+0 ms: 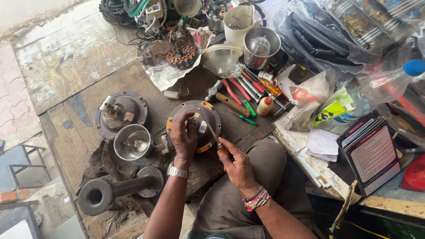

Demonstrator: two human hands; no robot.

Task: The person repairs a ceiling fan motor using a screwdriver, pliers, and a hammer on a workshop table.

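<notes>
Screwdriver [213, 132] held in our right hand [234, 161], fingers closed round its handle, shaft slanting up and away to the motor housing [206, 119]. Our left hand [184, 137] lies on top of that housing, fingers curled over its centre; we cannot tell whether they pinch anything there. The housing is round, dark, with orange tabs at the rim, flat on the wooden bench [88, 57] just above our knee. A watch [177, 171] sits on the left wrist, beaded bracelets [256, 199] on the right.

Left of the grip: a shiny metal cup [133, 141], touching a second round housing [121, 113] behind it. Nearer us on that side, a heavy pipe [117, 188] lies on rags.

Beyond the grip: a hammer [228, 101], several screwdrivers with red and green handles [241, 95], a small bottle [265, 106]. Farther off, a copper-wound stator [180, 56] on paper.

Right of the grip: loose papers [310, 146], a booklet stack [369, 152], plastic bags [318, 95].
</notes>
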